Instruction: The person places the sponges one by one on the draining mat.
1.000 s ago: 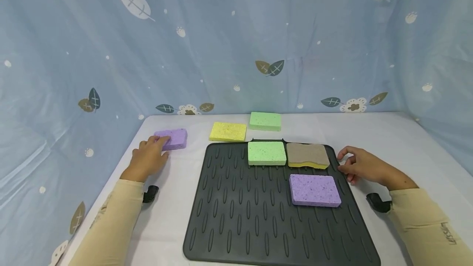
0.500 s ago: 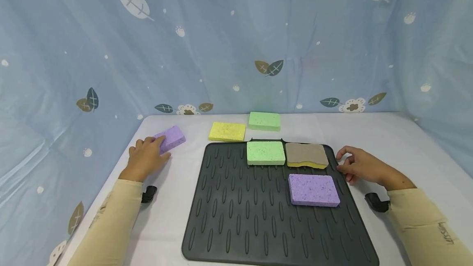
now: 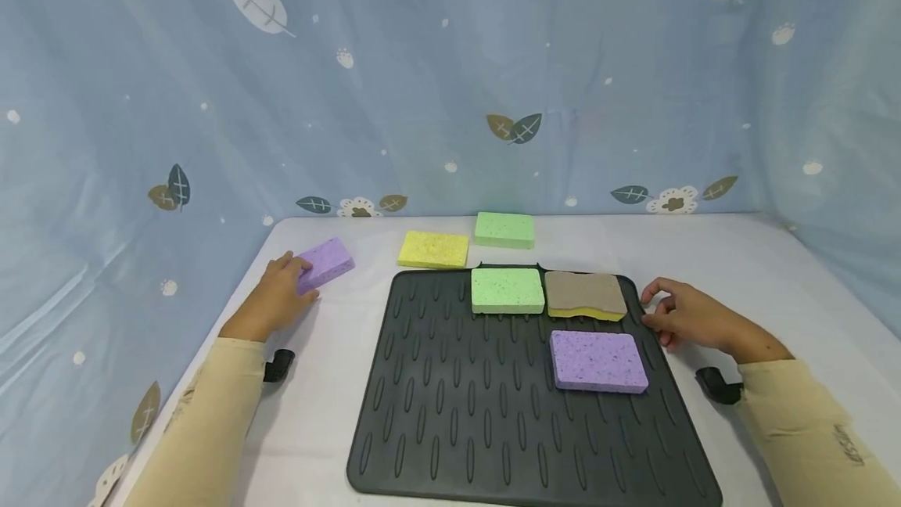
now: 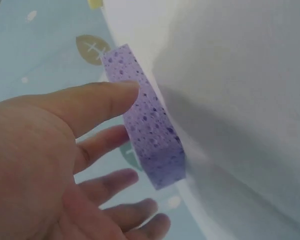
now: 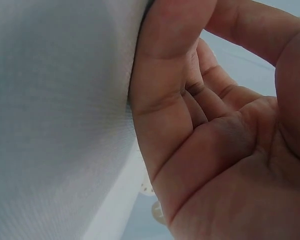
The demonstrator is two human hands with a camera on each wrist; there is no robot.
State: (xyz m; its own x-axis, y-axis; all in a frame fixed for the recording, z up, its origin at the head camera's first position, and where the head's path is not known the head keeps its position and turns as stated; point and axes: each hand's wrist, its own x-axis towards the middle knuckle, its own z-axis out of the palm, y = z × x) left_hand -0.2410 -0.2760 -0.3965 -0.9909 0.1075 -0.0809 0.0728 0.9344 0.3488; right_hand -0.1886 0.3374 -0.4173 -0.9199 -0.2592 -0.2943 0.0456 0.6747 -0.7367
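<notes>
At the back left of the white table in the head view, a purple sponge [image 3: 327,264] lies flat and turned at an angle. My left hand [image 3: 273,297] is at its near left end. In the left wrist view the thumb [image 4: 115,97] overlaps the edge of the purple sponge [image 4: 146,117]. The index fingertip is partly hidden behind it, and the other fingers extend loosely, apart from it. My right hand [image 3: 693,319] rests on the cloth by the right edge of the black ribbed mat [image 3: 450,444], fingers loosely bent, holding nothing.
On the mat lie a green sponge [image 3: 507,291], a grey-topped yellow sponge [image 3: 585,294] and another purple sponge [image 3: 598,361]. Behind it are a yellow sponge [image 3: 433,249] and a second green one [image 3: 504,230]. A blue leaf-print curtain [image 3: 422,84] closes off the back and sides.
The purple sponge at the left has turned from nearly straight to slanted, its right end further back. My left hand has since drawn back slightly left. My right hand stays still.
</notes>
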